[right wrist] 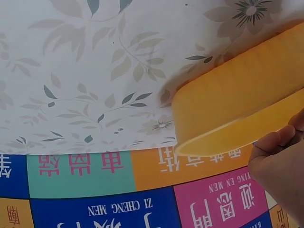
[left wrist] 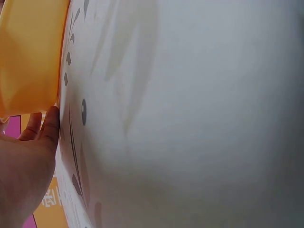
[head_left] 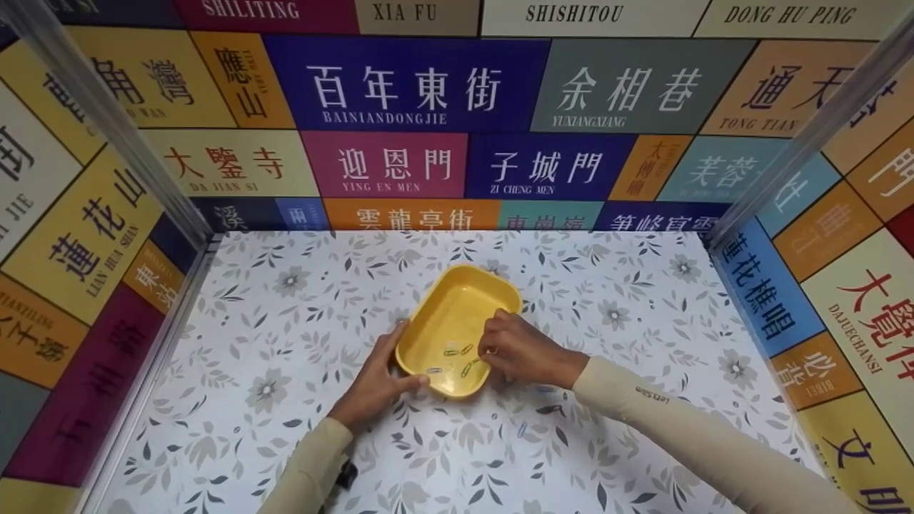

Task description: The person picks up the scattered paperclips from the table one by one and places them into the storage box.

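A yellow plastic tray (head_left: pixel 457 314) sits at a slant on the table, with several small paper clips (head_left: pixel 451 353) in its near end. My left hand (head_left: pixel 378 378) holds the tray's near left corner, thumb at the rim and fingers along the outer wall. In the left wrist view, the fingertips (left wrist: pixel 51 116) of this hand lie low against the tray's side. My right hand (head_left: pixel 518 350) is over the right rim, fingers curled and tips pinched just inside the tray. A small paper clip shows at those fingertips, mostly hidden by them.
Blue paper clips (head_left: pixel 545 389) lie on the floral tabletop (head_left: pixel 285 343) below my right wrist and a little nearer to me. Panels with printed signs (head_left: pixel 407 86) enclose the table at the back and both sides.
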Demonstrator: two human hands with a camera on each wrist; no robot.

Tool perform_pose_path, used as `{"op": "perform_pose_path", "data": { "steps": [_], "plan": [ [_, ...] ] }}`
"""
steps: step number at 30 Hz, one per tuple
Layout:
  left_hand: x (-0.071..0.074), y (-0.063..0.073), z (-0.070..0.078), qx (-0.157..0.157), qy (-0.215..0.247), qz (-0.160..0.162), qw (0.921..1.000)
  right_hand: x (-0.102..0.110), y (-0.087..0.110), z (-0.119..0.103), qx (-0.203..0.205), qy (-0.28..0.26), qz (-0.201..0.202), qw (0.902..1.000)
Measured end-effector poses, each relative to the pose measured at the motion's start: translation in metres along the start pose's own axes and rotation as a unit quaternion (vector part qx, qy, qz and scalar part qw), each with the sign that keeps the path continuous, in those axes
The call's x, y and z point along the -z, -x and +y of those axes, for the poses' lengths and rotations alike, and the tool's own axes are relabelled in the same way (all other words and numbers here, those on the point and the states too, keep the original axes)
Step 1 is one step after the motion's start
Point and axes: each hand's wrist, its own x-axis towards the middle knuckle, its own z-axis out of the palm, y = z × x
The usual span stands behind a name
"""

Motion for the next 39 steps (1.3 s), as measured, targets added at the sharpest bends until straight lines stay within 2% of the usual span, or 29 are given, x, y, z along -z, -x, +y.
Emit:
{"op": "perform_pose_path", "data": {
  "steps": [9, 17, 24, 30, 39],
  "plan": [
    [-0.001, 0.001, 0.000, 0.003, 0.000, 0.003, 1.0000, 0.002, -0.008, 0.005, -0.024, 0.016, -0.023, 0.9993],
    [0.001, 0.003, -0.001, -0.012, 0.015, -0.004, 0.9998, 0.003, -0.016, 0.006, -0.022, 0.009, -0.027, 0.9993],
    [0.001, 0.002, 0.001, 0.009, 0.009, 0.000, 0.9999, 0.002, -0.022, 0.008, -0.030, 0.024, -0.042, 0.9983],
    [0.000, 0.002, 0.003, 0.019, -0.002, 0.003, 0.9998, 0.003, -0.026, 0.009, -0.057, 0.021, -0.063, 0.9962],
    [-0.001, 0.001, 0.002, 0.018, -0.012, 0.004, 0.9998, 0.003, -0.030, 0.011, -0.071, 0.030, -0.078, 0.9940]
  ]
}}
